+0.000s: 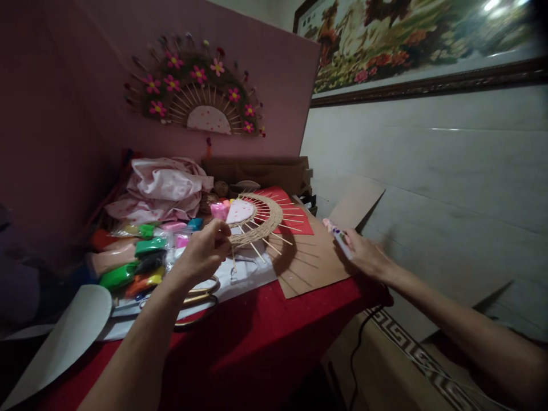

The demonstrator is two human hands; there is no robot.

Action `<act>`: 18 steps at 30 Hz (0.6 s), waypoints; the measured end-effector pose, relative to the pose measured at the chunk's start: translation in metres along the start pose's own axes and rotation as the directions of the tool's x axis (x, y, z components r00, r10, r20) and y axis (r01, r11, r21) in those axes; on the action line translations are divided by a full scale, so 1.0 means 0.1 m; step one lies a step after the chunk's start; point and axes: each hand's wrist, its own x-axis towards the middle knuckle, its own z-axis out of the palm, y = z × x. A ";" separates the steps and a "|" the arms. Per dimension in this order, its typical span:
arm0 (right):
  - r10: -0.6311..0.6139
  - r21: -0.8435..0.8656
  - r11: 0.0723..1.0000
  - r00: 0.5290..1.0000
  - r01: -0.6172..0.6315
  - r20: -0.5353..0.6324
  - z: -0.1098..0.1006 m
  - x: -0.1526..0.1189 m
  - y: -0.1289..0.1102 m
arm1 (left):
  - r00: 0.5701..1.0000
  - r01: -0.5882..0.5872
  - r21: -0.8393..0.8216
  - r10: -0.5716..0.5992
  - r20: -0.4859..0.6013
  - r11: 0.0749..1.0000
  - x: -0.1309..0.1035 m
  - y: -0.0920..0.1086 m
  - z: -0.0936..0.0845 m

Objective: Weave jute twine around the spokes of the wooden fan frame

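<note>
A half-round fan of thin wooden sticks and braided twine [274, 214], with a white, pink-dotted cloth centre, is held tilted above the table. The thumb and fingers of my left hand [208, 248] pinch its near left end. Off to the right, beyond the fan's stick tips and apart from them, my right hand [368, 254] is closed around what looks like a white and purple glue gun [342, 242]. Its pale tip points up and left; the fingers hide part of its body.
Brown cardboard [308, 268] and a red sheet [295, 214] lie under the fan on the red tablecloth [265, 325]. Bagged coloured clay [149, 245], scissors [201, 302] and pink cloth [166, 188] are at left. A finished flower fan [199, 74] hangs behind. A black cord [359, 348] dangles at right.
</note>
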 end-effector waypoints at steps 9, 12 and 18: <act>-0.111 -0.201 0.968 0.977 0.147 0.182 0.31 -0.18 -0.13 | 1.000 0.001 0.020 -0.001 0.008 1.000 0.00 0.01 0.00; -0.166 -0.268 0.949 0.986 0.166 0.024 0.22 -0.29 -0.36 | 1.000 -0.008 0.046 0.007 0.010 0.999 0.00 0.02 0.00; -0.280 0.602 0.773 0.959 0.199 0.043 0.18 -0.66 -1.03 | 0.999 -0.034 0.100 0.034 0.000 0.994 -0.01 0.03 0.01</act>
